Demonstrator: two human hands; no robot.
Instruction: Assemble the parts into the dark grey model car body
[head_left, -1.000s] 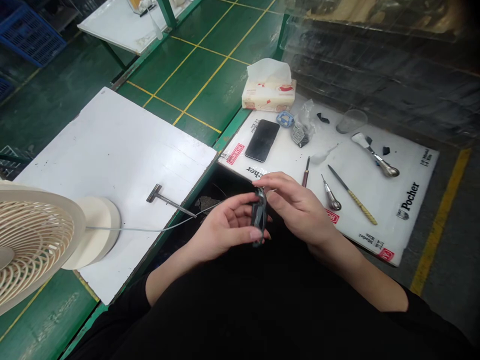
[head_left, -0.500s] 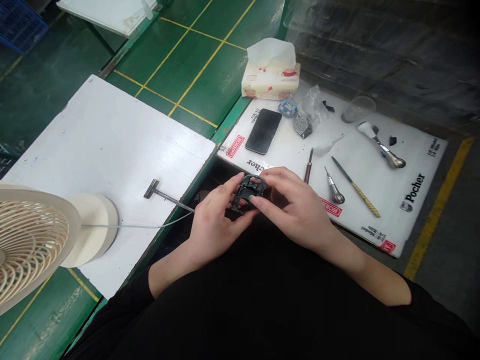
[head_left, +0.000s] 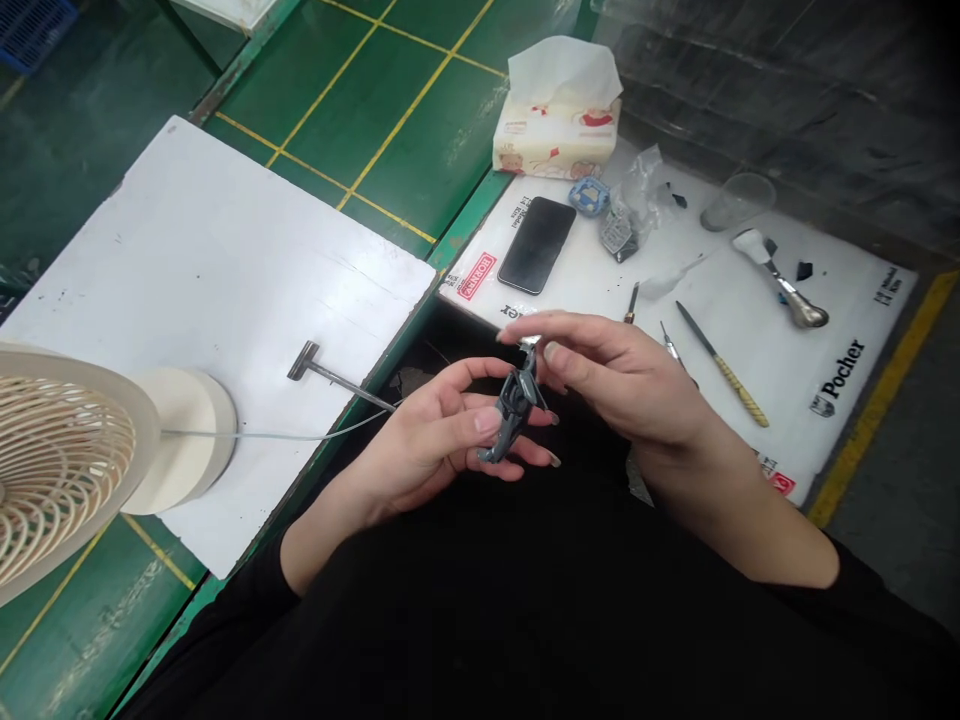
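The dark part (head_left: pixel 517 400) sits at the centre of the frame, tilted. The left hand (head_left: pixel 427 430) pinches it, thumb on the near face and fingers behind. The right hand (head_left: pixel 626 380) is narrowed at the part's upper end, thumb and forefinger close together; whether they grip it or only touch it, I cannot tell. A pale bit at that end is too small to identify.

The likeliest trouble is a drop: the hold rests mostly on one thumb, above a dark gap and black clothing, so a slip at a turn could send the part where it would be hard to spot. It has thin, open sections, and pressing or twisting there too hard might bend or crack them.

Near the left hand, the T-bar (head_left: pixel 345 383) seems to reach past the edge of the left surface (head_left: pixel 262 260); a bump from the wrist could tip it off. The cord (head_left: pixel 285 437) also runs towards that hand, and a snag might tug the fan (head_left: pixel 67 470) at the left of the frame. Right of centre, the awl (head_left: pixel 673 350) lies partly hidden by the right hand, so a careless backward sweep could knock it or meet its point.
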